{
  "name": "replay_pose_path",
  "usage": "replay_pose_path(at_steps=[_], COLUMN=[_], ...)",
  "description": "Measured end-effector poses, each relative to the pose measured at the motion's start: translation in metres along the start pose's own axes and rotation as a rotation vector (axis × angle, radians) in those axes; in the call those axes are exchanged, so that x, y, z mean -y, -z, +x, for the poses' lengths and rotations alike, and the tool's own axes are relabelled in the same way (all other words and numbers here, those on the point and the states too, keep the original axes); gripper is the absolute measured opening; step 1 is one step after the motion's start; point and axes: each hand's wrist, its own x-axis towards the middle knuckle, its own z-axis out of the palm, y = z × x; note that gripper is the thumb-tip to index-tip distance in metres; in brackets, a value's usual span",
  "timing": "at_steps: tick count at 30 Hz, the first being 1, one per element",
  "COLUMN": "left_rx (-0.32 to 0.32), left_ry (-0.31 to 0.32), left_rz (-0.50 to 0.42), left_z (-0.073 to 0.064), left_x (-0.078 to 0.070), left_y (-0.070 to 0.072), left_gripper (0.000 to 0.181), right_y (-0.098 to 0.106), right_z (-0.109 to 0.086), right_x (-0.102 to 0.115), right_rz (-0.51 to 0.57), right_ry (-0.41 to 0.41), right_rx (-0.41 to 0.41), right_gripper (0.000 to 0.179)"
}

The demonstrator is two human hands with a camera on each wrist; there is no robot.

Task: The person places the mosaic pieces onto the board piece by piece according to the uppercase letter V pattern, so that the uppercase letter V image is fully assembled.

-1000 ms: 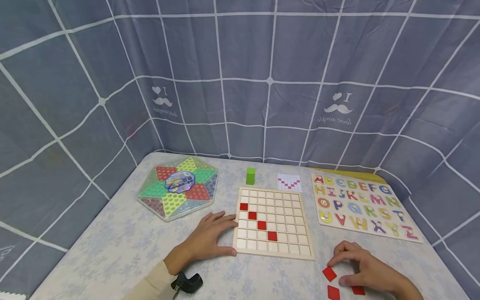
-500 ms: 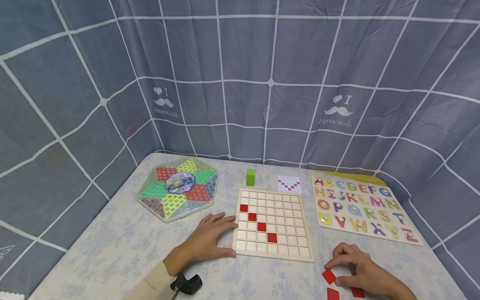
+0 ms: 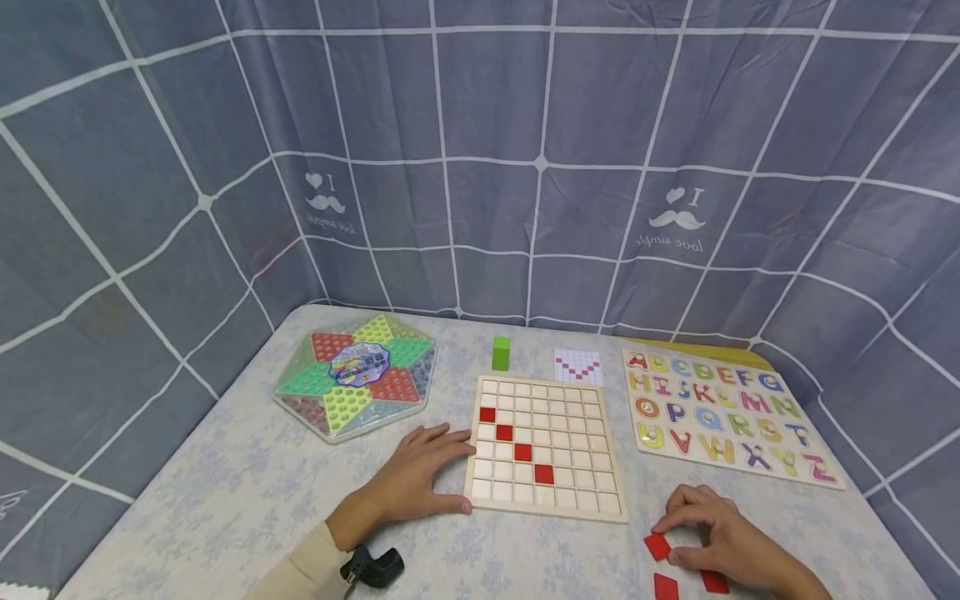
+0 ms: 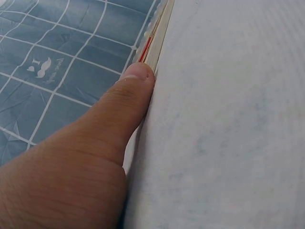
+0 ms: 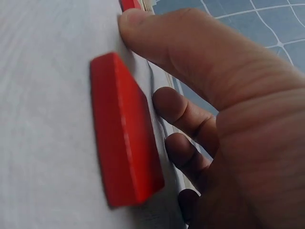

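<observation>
A square wooden grid board (image 3: 570, 454) lies in the middle of the table, with several red tiles (image 3: 522, 452) set in a diagonal line from its left side. My left hand (image 3: 416, 475) rests spread at the board's left edge, thumb and fingertips against the frame; the left wrist view has the thumb (image 4: 136, 74) touching its side. Right of the board, my right hand (image 3: 712, 533) pinches a red square tile (image 3: 657, 547) between thumb and index finger, close over the table. A second loose tile (image 3: 666, 587) lies just below, and another (image 5: 124, 133) lies under the palm.
Behind the board stand a green block (image 3: 501, 353) and a small pattern card (image 3: 578, 367) with a red V. An alphabet puzzle board (image 3: 720, 417) lies at the right, a hexagonal Chinese checkers set (image 3: 360, 375) at the left. A black strap (image 3: 372, 567) sits by the left wrist.
My right thumb has drawn in to the upper red tile, narrowing the gap to the index finger. The left hand and the board stay in place.
</observation>
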Motion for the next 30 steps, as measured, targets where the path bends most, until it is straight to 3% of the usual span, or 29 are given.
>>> replay_pose_path(at_steps=[6, 10, 20, 24, 30], left_rx=[-0.004, -0.003, 0.000, 0.002, 0.000], left_ry=[0.002, 0.003, 0.011, 0.012, 0.001], left_rz=[-0.011, -0.009, -0.010, -0.008, -0.011], left_z=[0.000, 0.000, 0.000, 0.001, 0.000], left_x=[0.000, 0.000, 0.001, 0.000, 0.001], left_y=[0.001, 0.000, 0.002, 0.003, 0.001], left_gripper=[0.076, 0.077, 0.076, 0.077, 0.076], right_y=[0.000, -0.001, 0.006, 0.005, -0.002], right_z=[0.002, 0.002, 0.010, 0.019, 0.047], right_x=[-0.003, -0.003, 0.002, 0.004, 0.011], right_rz=[0.053, 0.065, 0.173, 0.129, -0.095], right_ry=[0.052, 0.044, -0.132, -0.101, -0.120], right_rx=[-0.005, -0.002, 0.053, -0.047, -0.263], right_gripper=[0.029, 0.029, 0.020, 0.022, 0.031])
